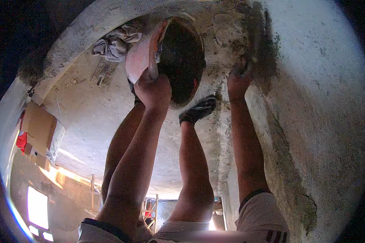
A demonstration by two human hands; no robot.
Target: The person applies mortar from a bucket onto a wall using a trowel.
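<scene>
The left hand grips the tilted basin by its left rim, mouth toward the right hand, finger state unclear, near the right edge of the floor.

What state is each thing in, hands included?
Basin: tilted, mouth facing right; contents too dark to tell.
Left hand: closed on the basin.
Right hand: reaching near the wall; grip unclear.
Wall: darkened near the right hand.
Cloth: crumpled.
Black shoe: worn.
Cardboard box: open or shut, cannot tell.
</scene>
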